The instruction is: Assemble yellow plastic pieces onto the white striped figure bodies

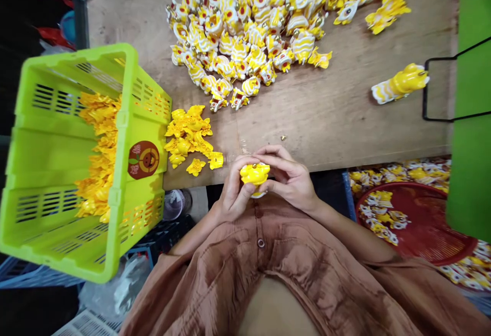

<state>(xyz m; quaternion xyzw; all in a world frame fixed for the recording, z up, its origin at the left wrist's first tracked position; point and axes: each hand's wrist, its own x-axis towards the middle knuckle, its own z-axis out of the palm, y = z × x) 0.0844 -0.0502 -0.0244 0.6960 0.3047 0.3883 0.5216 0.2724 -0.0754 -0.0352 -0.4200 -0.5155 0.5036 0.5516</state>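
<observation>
Close to my body, at the table's front edge, a yellow plastic piece (254, 174) with a white part under it is held between both hands. My left hand (235, 187) is closed on its left side, thumb in front. From the right, my right hand (289, 180) grips the same piece with thumb and bent fingers. Loose yellow parts (190, 136) lie on the table to the left of my hands. Beyond them is a large heap of yellow and white pieces (238, 39). A stack of yellow and white pieces (401, 84) lies at the right.
A lime-green crate (125, 172) with yellow parts inside stands at the left. A black wire frame (425, 90) and a green panel (473, 101) are at the right. Below the table's right side, a red basket (429, 223) holds more pieces. The wooden table (330, 121) spans the front.
</observation>
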